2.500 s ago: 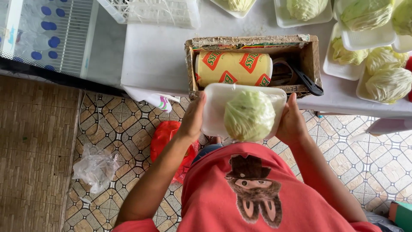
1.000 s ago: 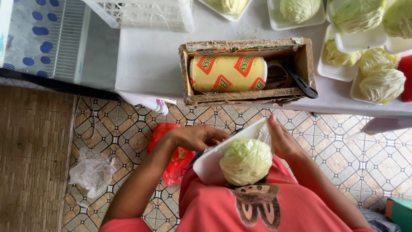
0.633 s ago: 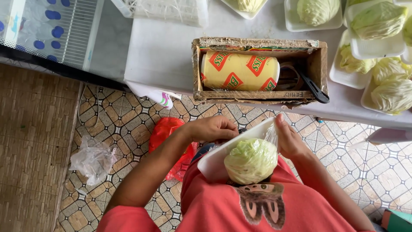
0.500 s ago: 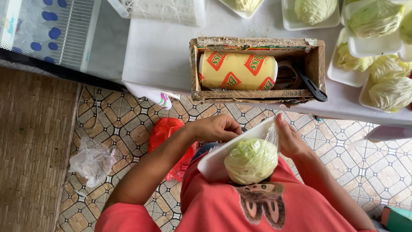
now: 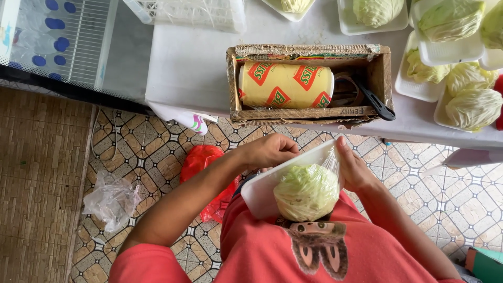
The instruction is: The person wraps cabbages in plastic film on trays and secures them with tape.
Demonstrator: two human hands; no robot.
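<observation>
A pale green cabbage half [image 5: 306,191] sits on a white foam tray [image 5: 262,191], covered with clear plastic wrap and tilted against my red shirt. My left hand [image 5: 270,151] is curled over the tray's far left edge, pressing the wrap behind it. On the tray's right edge, my right hand [image 5: 352,166] grips tray and wrap. Just beyond my hands, a worn cardboard box [image 5: 309,112] on the white table [image 5: 183,68] holds a yellow and red roll of wrap [image 5: 285,85] and a black-handled tool [image 5: 374,102].
More cabbage pieces on white foam trays [image 5: 469,102] crowd the table's right and back. A white wire basket [image 5: 188,10] stands at the back left. On the tiled floor lie a red plastic bag [image 5: 201,165] and a crumpled clear bag [image 5: 110,199].
I drew the tray with the cabbage from in front of the box down to my chest and tilted it. My left hand moved from the tray's side to its far edge.
</observation>
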